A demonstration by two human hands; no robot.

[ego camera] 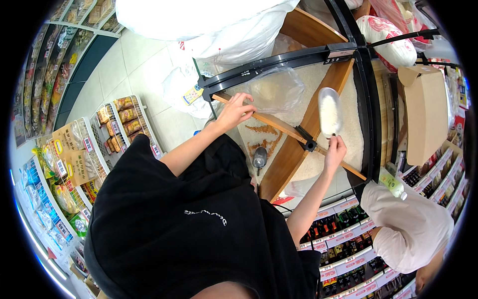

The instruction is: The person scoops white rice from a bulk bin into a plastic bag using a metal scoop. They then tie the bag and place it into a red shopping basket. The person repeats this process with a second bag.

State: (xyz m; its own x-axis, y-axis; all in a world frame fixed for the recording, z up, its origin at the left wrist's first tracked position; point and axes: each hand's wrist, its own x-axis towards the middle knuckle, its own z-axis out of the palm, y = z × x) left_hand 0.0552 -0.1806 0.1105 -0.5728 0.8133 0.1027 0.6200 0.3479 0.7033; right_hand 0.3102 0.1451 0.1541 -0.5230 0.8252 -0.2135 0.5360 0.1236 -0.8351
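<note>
My right hand grips the handle of a see-through scoop, which carries white rice-like grain above the right part of the bin. My left hand is at the wooden divider, its curled fingertips meeting the near edge of a clear plastic bag. Whether they pinch the bag cannot be made out. The bag lies puffed up over pale grain, with some grain showing through it. A second scoop rests in the near compartment, close to scattered brown material.
Black rails frame the bin, and a second wooden board crosses it. White plastic sheeting covers the far side. Right of the bin are a cardboard box, a bottle and another person. Snack racks stand left.
</note>
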